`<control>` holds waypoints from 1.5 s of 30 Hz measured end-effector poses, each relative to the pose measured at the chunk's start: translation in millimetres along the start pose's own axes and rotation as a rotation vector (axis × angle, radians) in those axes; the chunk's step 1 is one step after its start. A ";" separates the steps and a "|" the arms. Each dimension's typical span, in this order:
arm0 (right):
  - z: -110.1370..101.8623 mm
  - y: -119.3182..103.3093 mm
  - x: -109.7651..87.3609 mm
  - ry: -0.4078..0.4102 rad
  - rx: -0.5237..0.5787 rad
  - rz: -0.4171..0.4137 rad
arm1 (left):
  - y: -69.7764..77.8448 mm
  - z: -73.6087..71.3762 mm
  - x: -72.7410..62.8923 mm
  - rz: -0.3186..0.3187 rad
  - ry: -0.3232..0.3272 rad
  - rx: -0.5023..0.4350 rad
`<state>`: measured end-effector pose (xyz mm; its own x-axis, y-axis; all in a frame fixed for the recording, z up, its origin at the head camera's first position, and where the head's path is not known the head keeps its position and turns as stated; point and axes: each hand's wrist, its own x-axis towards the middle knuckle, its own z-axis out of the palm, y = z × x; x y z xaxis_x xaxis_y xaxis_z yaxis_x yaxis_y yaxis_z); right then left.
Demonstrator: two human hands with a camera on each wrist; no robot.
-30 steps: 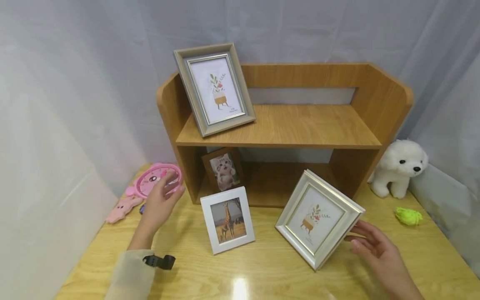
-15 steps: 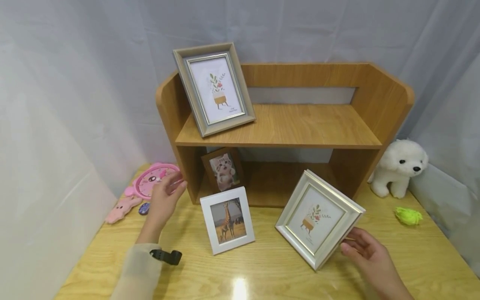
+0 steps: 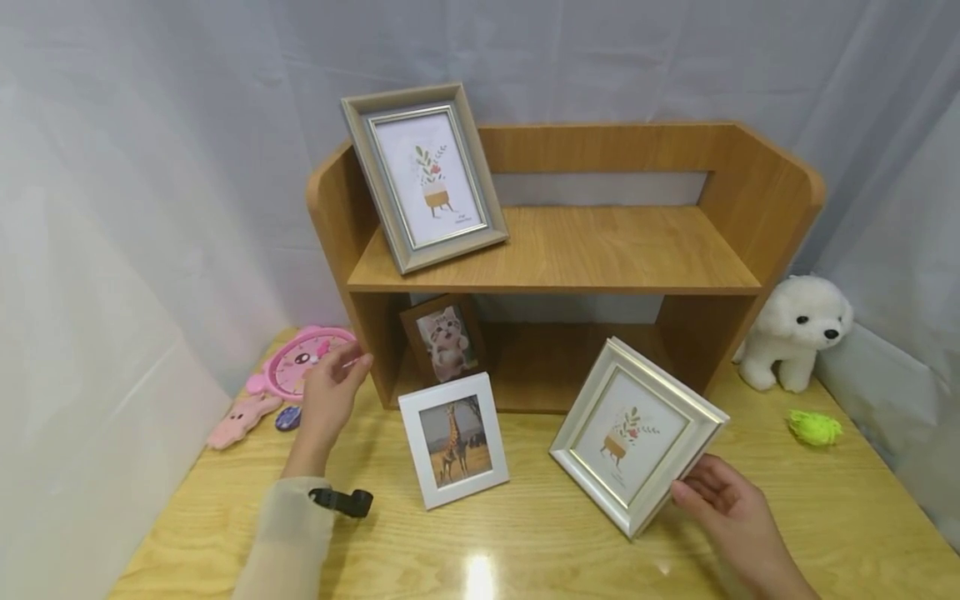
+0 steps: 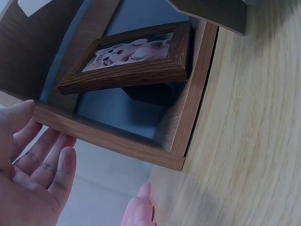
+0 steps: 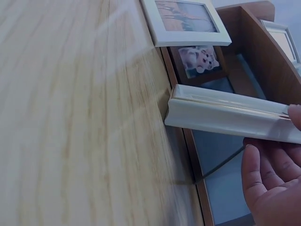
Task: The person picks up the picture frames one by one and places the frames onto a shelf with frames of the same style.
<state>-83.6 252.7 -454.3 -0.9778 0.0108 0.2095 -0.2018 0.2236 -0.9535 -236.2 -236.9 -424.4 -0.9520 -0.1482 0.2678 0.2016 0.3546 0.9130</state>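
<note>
My right hand (image 3: 735, 517) holds the right edge of a cream picture frame (image 3: 632, 435), thumb in front and fingers behind. The frame stands tilted on the table before the shelf; a thin support leg shows behind it in the right wrist view. Beside the left panel of the wooden shelf (image 3: 615, 250) is my left hand (image 3: 328, 404), fingers loosely bent and holding nothing. Its fingertips are close to the panel; contact is unclear. A white giraffe picture frame (image 3: 454, 440) stands between the hands. Behind it, a brown kitten picture frame (image 4: 136, 59) sits in the lower compartment.
A larger grey-beige picture frame (image 3: 431, 179) leans on the upper shelf at left. Left of the shelf lie a pink clock (image 3: 288, 371), a pink toy (image 3: 242, 421) and a small blue item (image 3: 288, 418). A white plush dog (image 3: 798, 333) and a yellow-green bundle (image 3: 815, 427) are at right.
My right hand has moved left and its thumb has come onto the cream frame's edge. My left hand has shifted slightly right toward the shelf panel, uncovering the blue item.
</note>
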 end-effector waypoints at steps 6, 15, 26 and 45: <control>2.1 0.8 0.3 0.000 0.059 0.017 | -0.8 2.3 1.2 -0.006 0.043 -0.028; 3.9 1.1 0.7 -0.004 0.183 -0.037 | -1.0 3.4 3.0 -0.009 0.057 -0.031; 4.9 2.7 0.9 0.005 0.224 -0.052 | -0.9 5.5 3.2 -0.012 0.070 -0.042; 10.0 -2.0 2.2 0.051 0.253 -0.164 | 0.3 5.7 1.9 -0.010 0.072 -0.045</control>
<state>-85.9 242.6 -454.1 -0.9281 0.0445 0.3696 -0.3708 -0.0232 -0.9284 -239.3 -231.8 -425.4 -0.9353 -0.2179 0.2787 0.2042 0.3110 0.9282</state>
